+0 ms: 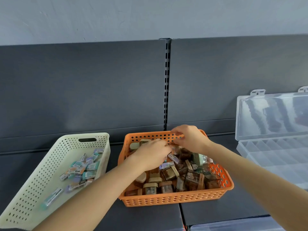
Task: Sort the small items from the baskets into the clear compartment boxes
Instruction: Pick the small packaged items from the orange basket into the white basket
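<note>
Dark grey shelving panels fill the back, joined by a slotted upright (167, 84) under a pale wall (150, 17), and everything sits on the dark shelf (150, 217) below. Dead centre is the orange basket (175, 200), packed with little brown boxes (168, 174) with tan ends, lying every which way, and a few pastel packs (166, 165) are mixed in near the middle. Both arms reach in from the near side, right over that pile. The left hand (153, 155) is low, knuckles up, down among the boxes toward the far end. The right hand (191, 140) is just beside it, a touch higher, up against the basket's back wall. The two hands nearly meet there. The right fingers (176, 133) are curled and bunched together, but it is too blurred to say whether they have hold of anything; the left fingers are tucked forward and I cannot tell either. Off to the left the cream basket (33, 189) stands at an angle, with a heap of pastel packs at its far end and one longer pack (52, 199) lying alone nearer us. Over on the right the clear compartment box (273, 157) lies open, its lid (273, 114) propped up against the back panel. A second clear box (233, 226) just shows at the bottom edge.
</note>
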